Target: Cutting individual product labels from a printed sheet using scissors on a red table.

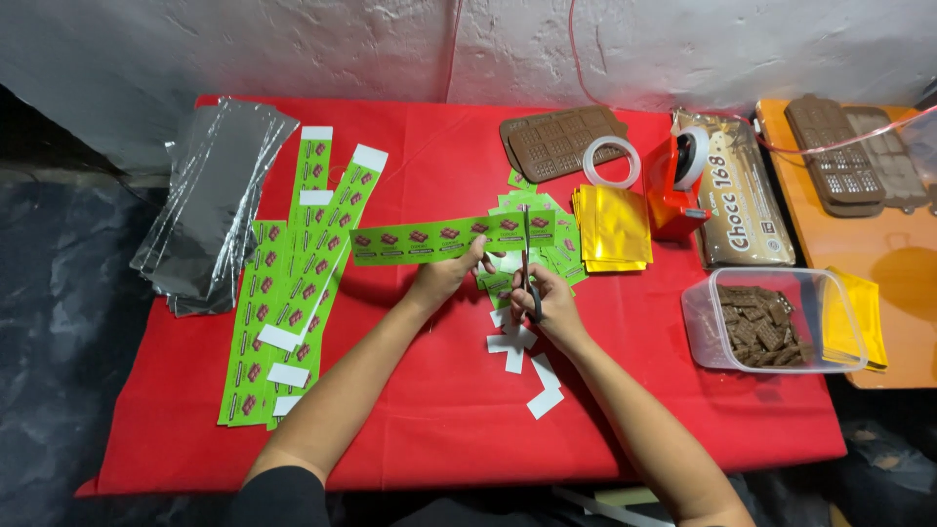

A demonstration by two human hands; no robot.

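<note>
both forearms are reaching in over the red table, the left hand pinching the long green label strip level while the right hand is gripping upright scissors whose blades are crossing it.

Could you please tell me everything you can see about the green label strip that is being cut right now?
The green label strip is a long, thin band of what looks like glossy printed paper, bright green with a row of small brown chocolate-bar pictures. It is held flat and roughly level above the red tablecloth. The left hand pinches its lower edge near the right end, while the scissors in the right hand cross it upright there, blades across the strip. Cut green labels lie just beyond it.
</note>
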